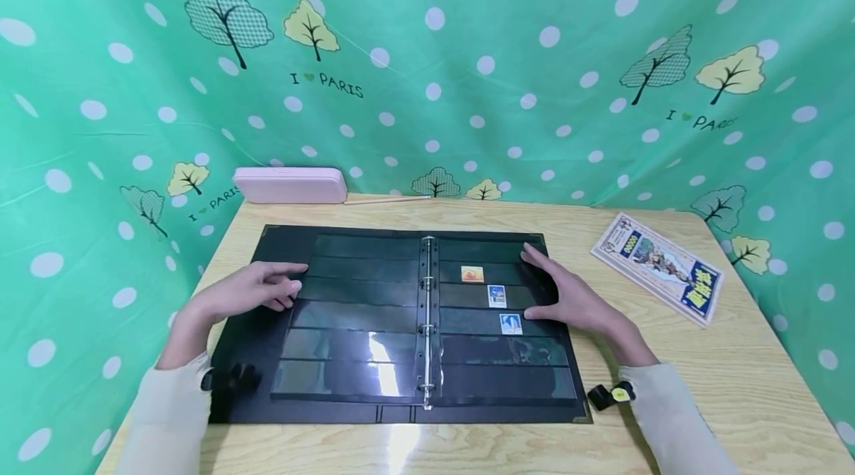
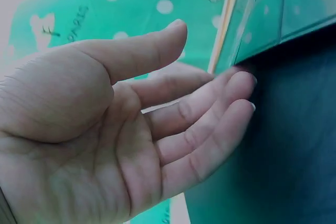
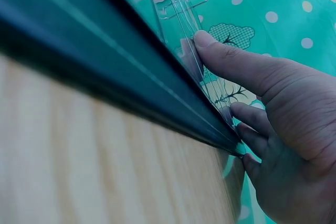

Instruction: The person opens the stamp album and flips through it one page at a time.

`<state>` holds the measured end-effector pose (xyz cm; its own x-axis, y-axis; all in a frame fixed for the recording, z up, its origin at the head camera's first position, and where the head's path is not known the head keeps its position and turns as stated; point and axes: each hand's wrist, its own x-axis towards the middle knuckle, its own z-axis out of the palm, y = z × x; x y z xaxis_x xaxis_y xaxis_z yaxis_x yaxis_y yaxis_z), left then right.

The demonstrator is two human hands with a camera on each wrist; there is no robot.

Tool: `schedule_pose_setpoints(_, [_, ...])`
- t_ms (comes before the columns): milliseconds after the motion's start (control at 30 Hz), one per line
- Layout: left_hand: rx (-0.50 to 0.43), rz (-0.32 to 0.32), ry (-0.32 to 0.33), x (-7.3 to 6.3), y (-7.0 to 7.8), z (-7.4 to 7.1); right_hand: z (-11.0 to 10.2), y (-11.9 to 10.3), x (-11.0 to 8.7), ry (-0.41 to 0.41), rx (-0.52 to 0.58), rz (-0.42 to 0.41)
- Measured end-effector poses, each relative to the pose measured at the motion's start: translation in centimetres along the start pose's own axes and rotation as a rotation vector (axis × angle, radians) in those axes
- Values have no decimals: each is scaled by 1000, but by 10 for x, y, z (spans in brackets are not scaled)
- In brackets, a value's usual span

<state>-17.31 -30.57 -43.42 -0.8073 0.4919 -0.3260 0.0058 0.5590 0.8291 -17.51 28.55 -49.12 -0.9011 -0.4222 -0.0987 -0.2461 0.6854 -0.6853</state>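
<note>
A black ring-bound stamp album (image 1: 240, 378) lies spread on the table, with dark pages divided into clear strips. On its right page sit an orange stamp (image 1: 472, 274), a blue stamp (image 1: 496, 296) and a light-blue stamp (image 1: 510, 324). My left hand (image 1: 250, 288) is at the left page's outer edge, fingers loosely bent and nothing gripped; the left wrist view shows its palm (image 2: 131, 129) and fingertips near the page edge. My right hand (image 1: 571, 300) spreads over the right page's outer edge, thumb beside the light-blue stamp. In the right wrist view, its fingertips touch the album's edge.
A pink case (image 1: 290, 185) stands at the table's back left, with a thin stick (image 1: 387, 200) beside it. A printed picture pack (image 1: 657, 267) lies right of the album on the wooden table (image 1: 701, 378). Green dotted cloth (image 1: 427, 119) hangs behind.
</note>
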Motion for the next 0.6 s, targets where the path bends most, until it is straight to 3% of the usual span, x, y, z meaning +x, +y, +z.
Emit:
schedule_pose_setpoints(167, [-54, 11, 15, 5, -19, -1, 0, 1, 0, 1, -1, -3])
schedule_pose_setpoints(433, [19, 12, 240, 16, -37, 17, 0, 3, -2, 4, 8, -10])
schedule_pose_setpoints(600, [0, 3, 286, 16, -40, 21, 1, 5, 0, 23, 6, -27])
